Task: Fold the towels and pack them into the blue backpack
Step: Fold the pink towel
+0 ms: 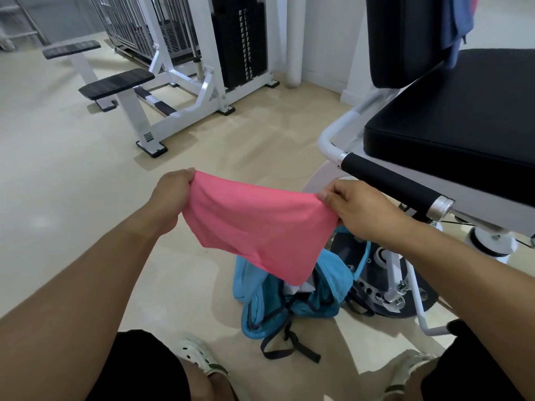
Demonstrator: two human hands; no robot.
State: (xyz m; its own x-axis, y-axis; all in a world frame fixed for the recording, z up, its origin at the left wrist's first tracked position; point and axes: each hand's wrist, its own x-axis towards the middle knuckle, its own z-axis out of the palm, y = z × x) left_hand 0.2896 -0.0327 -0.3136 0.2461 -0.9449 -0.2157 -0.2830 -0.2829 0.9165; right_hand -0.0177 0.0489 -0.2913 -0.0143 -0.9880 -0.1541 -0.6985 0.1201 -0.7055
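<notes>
A pink towel [257,227] hangs folded between my two hands, above the floor. My left hand [170,198] pinches its upper left corner and my right hand [356,209] pinches the upper right corner. Its lower edge droops over the mouth of the blue backpack [330,287], which lies slumped on the floor below with its top open. Something white shows inside the opening. Dark straps [289,342] trail from the backpack toward my feet.
A black padded gym seat [463,134] with a white frame and a black handle [390,180] stands close at the right. A blue cloth [454,27] hangs over its backrest. A white weight machine [185,82] with black pads stands at the back left. Beige floor lies between.
</notes>
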